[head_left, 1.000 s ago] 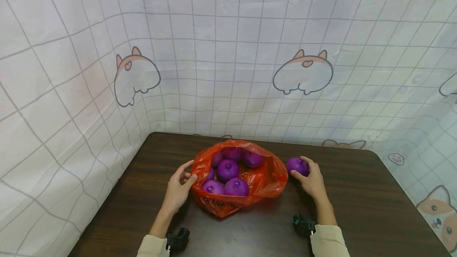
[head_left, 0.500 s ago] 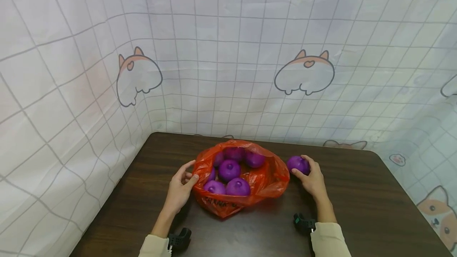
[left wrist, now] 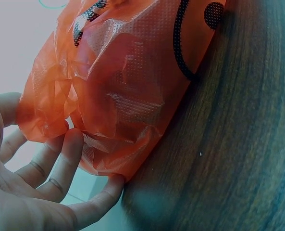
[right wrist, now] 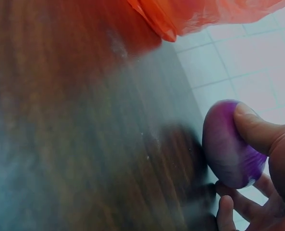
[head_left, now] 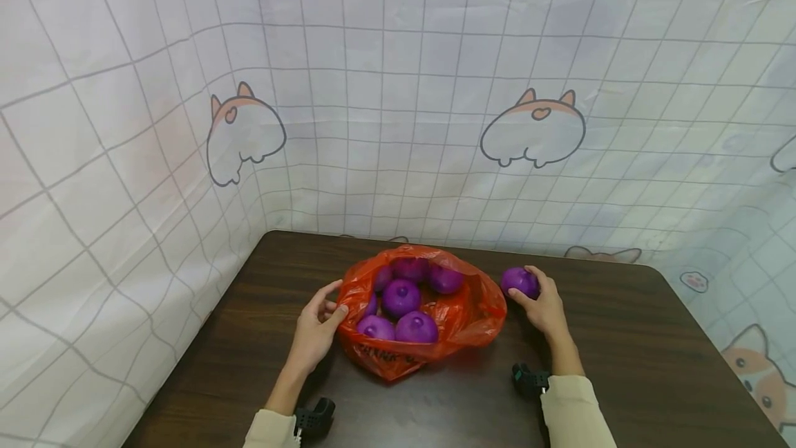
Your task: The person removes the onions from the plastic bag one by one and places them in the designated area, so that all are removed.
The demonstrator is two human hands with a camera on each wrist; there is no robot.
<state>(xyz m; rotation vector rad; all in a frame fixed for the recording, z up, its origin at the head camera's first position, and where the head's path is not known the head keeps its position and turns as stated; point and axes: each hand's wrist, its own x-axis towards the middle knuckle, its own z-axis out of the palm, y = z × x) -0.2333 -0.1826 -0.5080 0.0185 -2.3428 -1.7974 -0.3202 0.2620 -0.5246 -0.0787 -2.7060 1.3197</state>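
Note:
A red plastic bag [head_left: 463,320] stands with its mouth spread wide in the middle of the table, several purple onions [head_left: 401,298] lying inside. At its left rim my left hand [head_left: 314,330] pinches the plastic, thumb over the edge and fingers outside. The left wrist view shows these fingers [left wrist: 72,144] against the crinkled bag wall [left wrist: 128,86]. To the right of the bag, my right hand [head_left: 547,306] grips a single purple onion [head_left: 519,282] between thumb and fingers. In the right wrist view this onion [right wrist: 229,144] appears close to the tabletop; whether it touches is unclear.
The dark wooden table [head_left: 647,351] ends at a far edge in front of a white gridded cloth [head_left: 410,123] with cartoon dogs. Another cloth panel runs along the left side. Black wrist devices sit on the left wrist [head_left: 316,417] and right wrist [head_left: 530,380].
My right hand has raised the onion slightly or moved it a little farther away. My left hand keeps its hold on the bag rim. The head view has shifted slightly.

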